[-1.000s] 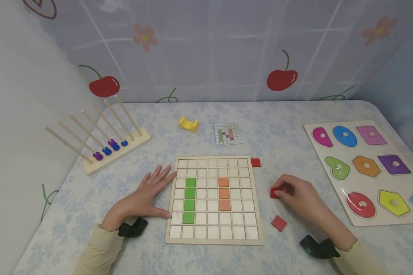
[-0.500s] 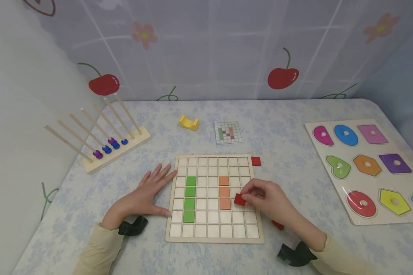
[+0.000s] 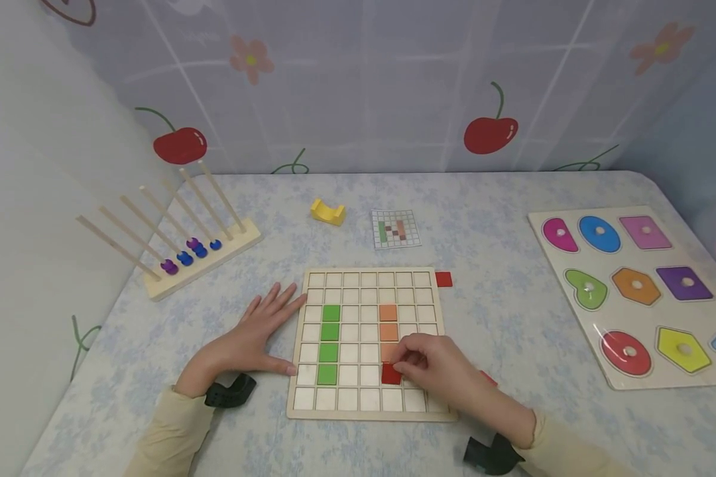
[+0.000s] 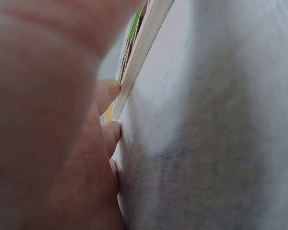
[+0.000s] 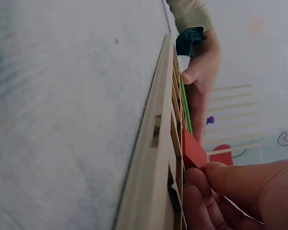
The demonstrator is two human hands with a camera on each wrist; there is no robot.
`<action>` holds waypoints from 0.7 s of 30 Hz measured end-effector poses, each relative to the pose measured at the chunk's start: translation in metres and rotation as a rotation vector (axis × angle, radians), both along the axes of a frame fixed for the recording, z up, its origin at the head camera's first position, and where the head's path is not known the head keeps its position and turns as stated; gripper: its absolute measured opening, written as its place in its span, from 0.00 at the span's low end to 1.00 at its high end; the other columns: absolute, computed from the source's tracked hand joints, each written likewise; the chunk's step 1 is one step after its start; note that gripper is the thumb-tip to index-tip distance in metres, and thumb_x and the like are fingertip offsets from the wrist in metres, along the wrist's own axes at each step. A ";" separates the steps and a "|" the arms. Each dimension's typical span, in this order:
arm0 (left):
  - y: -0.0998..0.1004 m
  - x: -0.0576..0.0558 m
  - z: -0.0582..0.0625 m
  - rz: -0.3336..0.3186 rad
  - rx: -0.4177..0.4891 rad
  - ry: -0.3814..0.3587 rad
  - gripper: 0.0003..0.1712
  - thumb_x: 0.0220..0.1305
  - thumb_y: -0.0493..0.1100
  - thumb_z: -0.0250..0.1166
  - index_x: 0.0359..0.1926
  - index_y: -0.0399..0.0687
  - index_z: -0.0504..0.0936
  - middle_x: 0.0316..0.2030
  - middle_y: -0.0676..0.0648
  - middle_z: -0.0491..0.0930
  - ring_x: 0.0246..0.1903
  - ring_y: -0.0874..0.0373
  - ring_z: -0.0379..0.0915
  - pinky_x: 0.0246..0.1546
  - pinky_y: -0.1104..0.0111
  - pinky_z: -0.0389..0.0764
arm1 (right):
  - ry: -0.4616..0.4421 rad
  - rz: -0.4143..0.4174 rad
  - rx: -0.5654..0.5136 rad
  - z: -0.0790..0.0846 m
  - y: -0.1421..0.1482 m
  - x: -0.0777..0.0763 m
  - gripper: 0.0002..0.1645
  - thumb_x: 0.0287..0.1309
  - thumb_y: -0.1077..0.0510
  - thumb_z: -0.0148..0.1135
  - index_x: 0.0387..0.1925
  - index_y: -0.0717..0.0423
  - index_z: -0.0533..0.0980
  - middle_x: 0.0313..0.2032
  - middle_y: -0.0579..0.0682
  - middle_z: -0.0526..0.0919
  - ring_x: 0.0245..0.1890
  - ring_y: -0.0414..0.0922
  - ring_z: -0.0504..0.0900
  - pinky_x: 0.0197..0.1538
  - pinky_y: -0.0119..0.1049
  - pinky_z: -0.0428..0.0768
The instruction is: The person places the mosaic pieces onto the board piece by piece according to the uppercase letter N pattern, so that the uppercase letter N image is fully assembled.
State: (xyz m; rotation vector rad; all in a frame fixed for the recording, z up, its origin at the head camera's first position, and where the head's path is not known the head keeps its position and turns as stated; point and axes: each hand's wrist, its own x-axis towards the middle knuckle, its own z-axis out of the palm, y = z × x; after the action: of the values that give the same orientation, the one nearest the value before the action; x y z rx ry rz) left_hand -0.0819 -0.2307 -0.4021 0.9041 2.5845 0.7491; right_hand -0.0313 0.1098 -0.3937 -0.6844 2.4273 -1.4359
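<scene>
My right hand [image 3: 438, 368] pinches a red square tile [image 3: 390, 374] between thumb and fingers. That tile lies at the cell just below a column of orange tiles [image 3: 388, 322] on the wooden grid board [image 3: 358, 415]. In the right wrist view the red tile [image 5: 193, 149] is tilted against the cell edges. My left hand [image 3: 247, 341] is spread flat at the board's left side, its thumb and a fingertip touching the frame. A column of green tiles [image 3: 329, 352] sits in the board's left part. One loose red tile [image 3: 444, 279] lies by the upper right corner; another [image 3: 488, 377] is mostly hidden behind my right arm.
A small printed pattern card [image 3: 396, 229] and a yellow curved block [image 3: 327, 212] lie beyond the board. At the left stands a peg rack [image 3: 205, 260] with purple and blue beads. A knobbed shape puzzle [image 3: 617, 318] lies at the right.
My right hand has carried the red tile leftward from the table right of the board to the cell under the orange column. The left hand has stayed still.
</scene>
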 end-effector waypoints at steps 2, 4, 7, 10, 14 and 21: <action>0.000 0.000 0.000 -0.001 0.002 0.000 0.64 0.44 0.66 0.71 0.73 0.46 0.47 0.72 0.40 0.37 0.69 0.42 0.22 0.60 0.42 0.30 | 0.024 0.009 0.012 0.000 0.000 0.001 0.07 0.54 0.65 0.66 0.28 0.49 0.78 0.27 0.37 0.77 0.25 0.35 0.75 0.28 0.30 0.76; 0.000 0.000 0.000 -0.001 0.004 -0.001 0.64 0.44 0.66 0.71 0.73 0.45 0.47 0.72 0.40 0.37 0.68 0.42 0.22 0.60 0.42 0.30 | 0.051 0.015 0.028 0.000 -0.001 0.001 0.07 0.54 0.65 0.67 0.28 0.48 0.79 0.28 0.36 0.77 0.26 0.34 0.75 0.29 0.30 0.76; 0.000 0.000 0.000 0.000 0.004 0.001 0.64 0.44 0.66 0.71 0.73 0.45 0.48 0.72 0.40 0.38 0.68 0.41 0.23 0.60 0.42 0.30 | 0.084 0.020 0.048 -0.001 -0.001 0.001 0.08 0.53 0.65 0.67 0.28 0.48 0.80 0.30 0.36 0.76 0.27 0.33 0.75 0.30 0.29 0.76; 0.000 0.000 0.000 0.000 0.002 0.004 0.64 0.44 0.66 0.71 0.73 0.45 0.47 0.72 0.40 0.38 0.68 0.41 0.23 0.60 0.42 0.31 | 0.102 0.022 0.046 0.001 0.002 0.001 0.08 0.53 0.66 0.67 0.30 0.49 0.82 0.30 0.36 0.77 0.29 0.33 0.76 0.32 0.29 0.76; 0.000 0.000 -0.001 0.003 0.004 0.002 0.64 0.44 0.66 0.71 0.74 0.46 0.47 0.72 0.40 0.38 0.69 0.42 0.23 0.60 0.42 0.30 | 0.126 0.011 0.025 0.008 0.017 -0.002 0.08 0.53 0.66 0.66 0.34 0.51 0.82 0.31 0.39 0.79 0.30 0.35 0.77 0.33 0.31 0.77; -0.001 0.000 0.000 0.003 0.000 0.004 0.64 0.44 0.67 0.71 0.74 0.46 0.47 0.72 0.40 0.38 0.69 0.42 0.23 0.60 0.42 0.30 | 0.004 -0.069 0.164 0.014 0.075 -0.005 0.09 0.53 0.62 0.68 0.37 0.49 0.82 0.32 0.38 0.78 0.30 0.37 0.76 0.35 0.32 0.77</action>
State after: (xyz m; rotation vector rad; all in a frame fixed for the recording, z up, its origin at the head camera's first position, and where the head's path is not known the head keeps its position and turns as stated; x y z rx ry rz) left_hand -0.0816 -0.2312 -0.4023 0.9023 2.5898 0.7485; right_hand -0.0366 0.1849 -0.3800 -0.5722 2.5592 -1.2414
